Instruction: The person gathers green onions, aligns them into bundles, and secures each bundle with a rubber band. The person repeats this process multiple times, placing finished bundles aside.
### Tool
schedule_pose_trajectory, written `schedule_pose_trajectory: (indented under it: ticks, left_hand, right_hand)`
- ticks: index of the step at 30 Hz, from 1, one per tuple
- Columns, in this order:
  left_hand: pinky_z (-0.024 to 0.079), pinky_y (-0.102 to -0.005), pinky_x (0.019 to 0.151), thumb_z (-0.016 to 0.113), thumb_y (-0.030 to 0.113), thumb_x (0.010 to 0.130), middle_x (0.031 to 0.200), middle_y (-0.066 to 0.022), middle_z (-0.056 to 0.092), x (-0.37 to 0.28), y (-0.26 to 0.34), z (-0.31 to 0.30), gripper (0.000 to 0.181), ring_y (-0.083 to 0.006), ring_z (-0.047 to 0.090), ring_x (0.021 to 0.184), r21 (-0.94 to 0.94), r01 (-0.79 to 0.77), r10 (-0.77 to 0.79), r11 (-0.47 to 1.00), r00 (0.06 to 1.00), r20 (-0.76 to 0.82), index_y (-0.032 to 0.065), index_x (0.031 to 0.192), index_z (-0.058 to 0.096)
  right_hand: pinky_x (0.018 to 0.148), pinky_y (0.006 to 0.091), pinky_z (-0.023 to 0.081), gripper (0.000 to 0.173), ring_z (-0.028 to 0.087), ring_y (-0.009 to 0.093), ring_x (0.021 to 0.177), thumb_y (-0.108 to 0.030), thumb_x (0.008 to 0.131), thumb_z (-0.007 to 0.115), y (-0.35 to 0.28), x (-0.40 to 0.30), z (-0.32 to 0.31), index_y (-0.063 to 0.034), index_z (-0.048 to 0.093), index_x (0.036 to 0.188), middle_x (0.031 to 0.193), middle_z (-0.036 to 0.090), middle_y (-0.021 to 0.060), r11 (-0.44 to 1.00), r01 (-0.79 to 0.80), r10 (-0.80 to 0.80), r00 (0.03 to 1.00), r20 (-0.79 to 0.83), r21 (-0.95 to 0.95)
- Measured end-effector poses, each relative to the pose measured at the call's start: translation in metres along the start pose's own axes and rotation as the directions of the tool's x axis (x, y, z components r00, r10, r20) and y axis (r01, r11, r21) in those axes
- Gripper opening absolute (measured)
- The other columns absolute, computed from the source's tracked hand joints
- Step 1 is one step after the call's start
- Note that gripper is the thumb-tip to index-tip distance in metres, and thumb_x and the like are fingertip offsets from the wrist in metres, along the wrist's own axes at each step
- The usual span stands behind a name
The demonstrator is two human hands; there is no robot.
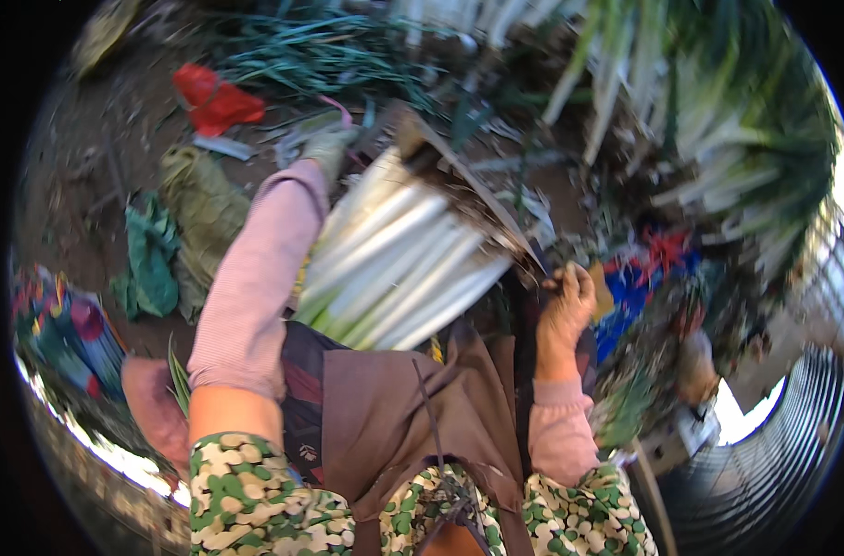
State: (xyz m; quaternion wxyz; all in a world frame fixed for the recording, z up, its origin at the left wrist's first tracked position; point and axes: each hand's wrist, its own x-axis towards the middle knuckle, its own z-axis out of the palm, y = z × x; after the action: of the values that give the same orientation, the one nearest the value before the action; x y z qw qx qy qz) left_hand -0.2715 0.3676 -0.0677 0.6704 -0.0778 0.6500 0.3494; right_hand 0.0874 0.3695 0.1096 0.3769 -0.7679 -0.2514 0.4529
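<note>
A bundle of thick white leek or scallion stalks (401, 257) lies slantwise before me, its green ends by my brown apron (394, 410) and its roots up and to the right. A flat brown board or blade (477, 187) runs along the root ends. My left hand (331, 146), in a pale glove, reaches to the bundle's upper left, beside a pink strip (338, 111); its fingers are blurred and partly hidden. My bare right hand (568, 299) has curled fingers at the lower right end of the board; whether it grips the dark edge there is unclear.
Many more leeks or scallions (728, 118) are heaped at the upper right, with green leaves (317, 55) at the top. A red plastic bag (217, 101), a green bag (150, 257) and an olive cloth or sack (203, 201) lie on the ground at the left. Blue plastic (623, 306) lies right of my hand.
</note>
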Motion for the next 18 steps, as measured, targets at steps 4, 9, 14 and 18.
schedule_pose_trajectory:
  ticks: [4,9,14,18]
  left_hand:
    - [0.045,-0.0288,0.077,0.058,0.015,0.087,0.101,-0.0052,0.063,0.052,-0.044,-0.057,0.029,-0.0162,0.058,0.087,0.018,-0.121,0.12,0.992,0.992,0.025,0.0072,0.114,0.062]
    - [0.049,-0.0333,0.085,0.06,0.013,0.088,0.109,-0.0071,0.063,0.013,-0.016,-0.016,0.031,-0.0203,0.061,0.094,-0.249,-0.035,0.048,0.968,0.998,0.046,0.0049,0.118,0.059]
    - [0.049,-0.033,0.085,0.061,0.013,0.088,0.109,-0.0071,0.063,0.019,-0.009,-0.013,0.031,-0.0201,0.061,0.094,-0.186,-0.08,0.073,0.979,0.996,-0.045,0.0049,0.118,0.059]
    - [0.05,-0.0328,0.084,0.061,0.013,0.088,0.108,-0.0071,0.063,0.016,-0.011,-0.021,0.031,-0.0199,0.061,0.094,-0.171,-0.101,0.084,0.98,0.991,-0.101,0.0049,0.117,0.059]
  right_hand:
    - [0.051,0.0234,0.046,0.006,0.054,0.01,0.059,-0.008,0.088,0.057,0.103,0.002,-0.048,-0.0057,0.06,0.092,0.073,0.06,0.0025,0.984,-0.164,0.143,0.962,-0.233,-0.073]
    - [0.057,0.028,0.044,0.023,0.055,0.011,0.061,-0.023,0.088,0.061,0.264,-0.04,-0.065,-0.0008,0.064,0.083,0.074,0.064,0.0052,0.856,-0.5,0.422,0.821,-0.384,-0.127]
    - [0.063,0.0352,0.048,0.048,0.061,0.025,0.072,-0.046,0.09,0.054,0.28,-0.044,-0.035,0.0007,0.063,0.098,0.085,0.064,0.0129,0.743,-0.657,0.668,0.712,-0.217,0.131]
    - [0.088,0.042,0.045,0.07,0.057,0.04,0.102,-0.057,0.09,0.045,0.255,-0.029,-0.023,0.0093,0.058,0.11,0.108,0.061,0.0254,0.623,-0.741,0.708,0.67,-0.223,-0.25]
